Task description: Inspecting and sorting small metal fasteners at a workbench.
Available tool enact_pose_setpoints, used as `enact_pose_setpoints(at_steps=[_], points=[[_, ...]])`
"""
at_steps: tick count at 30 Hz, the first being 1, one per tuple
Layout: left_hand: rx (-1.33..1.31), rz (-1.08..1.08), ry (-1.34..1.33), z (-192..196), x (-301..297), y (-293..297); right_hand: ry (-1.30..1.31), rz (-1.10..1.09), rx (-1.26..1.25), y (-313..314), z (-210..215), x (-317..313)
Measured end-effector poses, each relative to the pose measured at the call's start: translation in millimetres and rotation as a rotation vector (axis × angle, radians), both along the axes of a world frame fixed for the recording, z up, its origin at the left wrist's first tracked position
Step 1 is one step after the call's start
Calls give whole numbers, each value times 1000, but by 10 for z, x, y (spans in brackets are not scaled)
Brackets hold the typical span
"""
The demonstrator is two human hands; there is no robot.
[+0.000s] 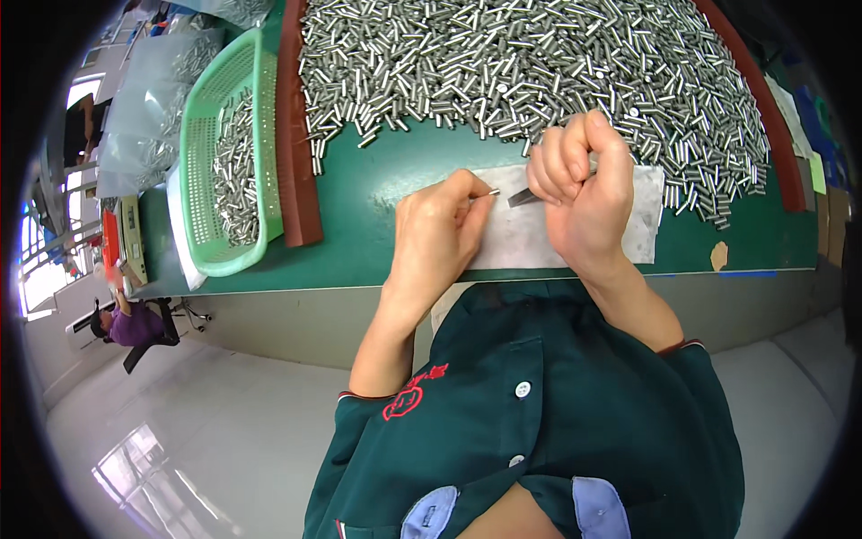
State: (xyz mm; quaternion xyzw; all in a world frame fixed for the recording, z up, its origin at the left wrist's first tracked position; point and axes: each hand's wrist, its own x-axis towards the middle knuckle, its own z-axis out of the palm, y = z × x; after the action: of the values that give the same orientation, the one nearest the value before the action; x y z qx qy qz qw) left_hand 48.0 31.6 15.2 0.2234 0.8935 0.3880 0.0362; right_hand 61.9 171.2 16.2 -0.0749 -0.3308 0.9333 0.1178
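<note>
Between its thumb and forefinger, my left hand pinches a small metal pin, with just its shiny end showing. My right hand is a closed fist around a flat dark metal tool, perhaps a file or a blade. The tool's tip points left toward the pin, a short gap apart from it. Both hands are over a greyish white cloth or sheet lying at the table's front edge. Beyond them spreads a large heap of short metal pins.
Dark red rails flank the heap on the green table. At the left stands a light green plastic basket partly filled with pins. Clear plastic bags lie past it. A seated person in purple is farther left.
</note>
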Motion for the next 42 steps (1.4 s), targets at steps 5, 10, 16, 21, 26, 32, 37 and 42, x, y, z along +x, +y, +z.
enact_pose_setpoints(at_steps=[5,10,16,21,26,32,37,42], points=[[-47,35,-30,10,5,31,16,-56,-18,-6,-1,-10],[-29,67,-51,-12,13,23,4,-70,6,-23,0,-15],[-24,65,-43,-26,16,18,-3,-54,2,-36,-1,-21],[-11,65,-43,-22,18,24,15,-19,73,-37,-16,-27],[-17,67,-45,-24,20,19,3,-23,79,-45,-9,-28],[-12,64,-41,-32,13,17,0,-29,78,-46,-14,-42],[-6,66,-75,-22,-1,17,-18,-28,222,-129,43,-70],[16,47,-79,-20,-8,13,41,-55,362,-196,2,-65]])
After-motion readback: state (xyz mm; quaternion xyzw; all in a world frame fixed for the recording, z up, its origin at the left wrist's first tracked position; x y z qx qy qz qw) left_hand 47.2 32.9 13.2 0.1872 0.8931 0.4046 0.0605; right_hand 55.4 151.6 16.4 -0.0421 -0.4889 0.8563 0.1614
